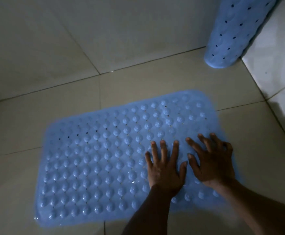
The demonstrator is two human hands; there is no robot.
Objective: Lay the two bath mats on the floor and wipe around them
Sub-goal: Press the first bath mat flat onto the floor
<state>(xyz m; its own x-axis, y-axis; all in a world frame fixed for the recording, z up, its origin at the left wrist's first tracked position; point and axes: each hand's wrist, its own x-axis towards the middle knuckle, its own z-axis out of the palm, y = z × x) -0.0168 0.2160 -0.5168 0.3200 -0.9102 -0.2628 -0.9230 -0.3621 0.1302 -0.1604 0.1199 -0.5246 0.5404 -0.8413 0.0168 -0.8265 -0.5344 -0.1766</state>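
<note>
A blue bath mat [104, 158] with raised bumps and small holes lies flat on the tiled floor. My left hand [165, 167] presses on its right part with fingers spread and straight. Beside it, my right hand [213, 161] presses the mat too, fingers spread and slightly bent. A second blue bath mat [235, 31], rolled or curved, stands upright at the top right, leaning in the corner by the wall.
Large pale floor tiles [53, 56] stretch around the mat to the left and far side. A white tiled wall [274, 56] runs along the right edge. The light is dim.
</note>
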